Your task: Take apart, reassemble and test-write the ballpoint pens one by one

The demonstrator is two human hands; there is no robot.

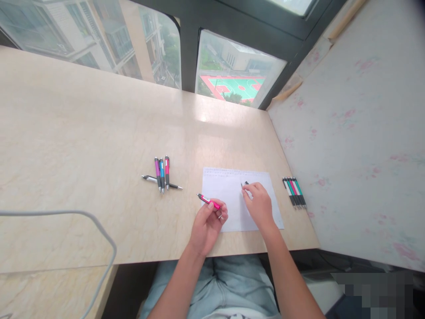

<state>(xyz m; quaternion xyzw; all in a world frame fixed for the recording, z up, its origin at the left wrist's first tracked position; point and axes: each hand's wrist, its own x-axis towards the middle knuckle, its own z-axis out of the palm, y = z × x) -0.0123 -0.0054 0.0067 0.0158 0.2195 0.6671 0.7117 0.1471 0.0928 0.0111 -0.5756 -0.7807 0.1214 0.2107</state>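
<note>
My left hand (208,226) is closed around a pink pen barrel (208,200), its dark clip end pointing up and left. No black grip shows at the barrel's other end, by my fingers. Over a sheet of white paper (232,217), my right hand (259,204) pinches a small dark pen part (246,182). A thin dark tip sticks out beside the fingertips; the rest is hidden by the fingers. The paper has lines of faint writing along its top edge.
Left of the paper, a purple pen (157,170), a blue pen (162,170) and a pink pen (167,168) lie across a white pen (149,178). Several pens (294,188) line up near the wall (358,177). A grey cable (79,212) crosses the desk (83,146).
</note>
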